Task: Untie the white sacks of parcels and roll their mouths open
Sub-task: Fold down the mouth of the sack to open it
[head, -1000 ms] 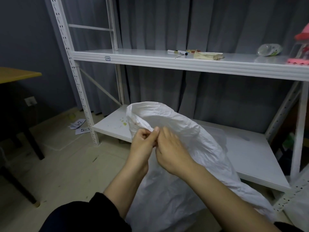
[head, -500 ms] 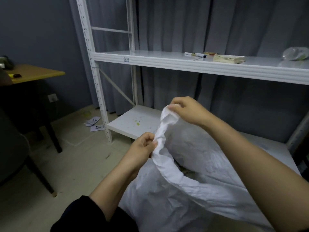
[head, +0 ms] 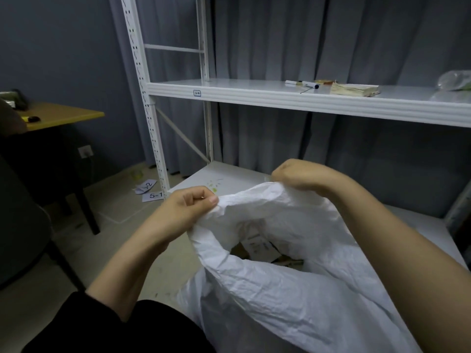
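A crumpled white sack point(head: 293, 296) stands on the floor in front of me, its mouth held apart. My left hand point(head: 186, 212) pinches the near left part of the rim between thumb and curled fingers. My right hand point(head: 298, 174) grips the far part of the rim, fingers curled over the cloth. Through the gap I see parcels point(head: 260, 248) inside: a white box with print and some brown cardboard. The sack's base is hidden behind my arms.
A white metal rack point(head: 254, 98) stands behind the sack; its middle shelf carries a marker point(head: 302, 84), a worn paper pad point(head: 354, 89) and a plastic bag point(head: 455, 81). Paper labels point(head: 150, 191) lie on the floor by the rack's post. A wooden table point(head: 58, 117) and a dark chair point(head: 17, 225) stand left.
The sack's mouth went from bunched between both hands to held apart. My right hand moved up and away, then lowered; my left hand stayed on the near rim. Parcels now show inside.
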